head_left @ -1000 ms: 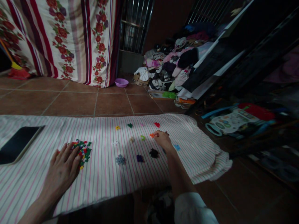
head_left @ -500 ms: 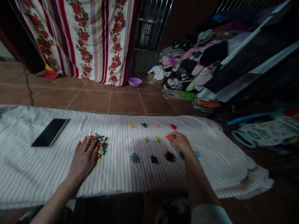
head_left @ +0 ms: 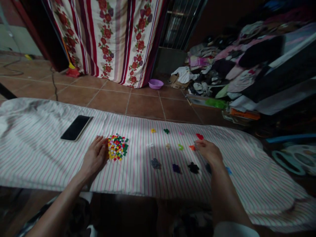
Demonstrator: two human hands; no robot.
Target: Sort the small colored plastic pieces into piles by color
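My left hand [head_left: 95, 154] lies flat on the striped cloth, fingers stretched out. Its fingertips touch the left edge of a heap of tiny multicoloured pieces [head_left: 117, 147], too small to name exactly. At the right, my right hand [head_left: 209, 151] has its fingers pinched together beside a small orange cluster [head_left: 192, 147]; whatever they hold, if anything, is hidden. A red cluster [head_left: 199, 136] lies just beyond the fingers. Other small single-colour clusters sit in rows: yellow [head_left: 153, 130], dark green [head_left: 166, 131], lime [head_left: 180, 147], grey [head_left: 155, 163], purple [head_left: 176, 168] and black [head_left: 193, 167].
A phone [head_left: 76, 128] lies at the left on the striped cloth [head_left: 111, 177]. Part of a blue cluster [head_left: 228, 170] shows beside my right forearm. Beyond the cloth are a tiled floor, a purple basin [head_left: 156, 84], a curtain [head_left: 118, 42] and piled clothes [head_left: 222, 65].
The view has shifted left, so things appear further right. My left hand has drawn back off the heap, uncovering more pieces. My right fingers have moved slightly away from the orange cluster.
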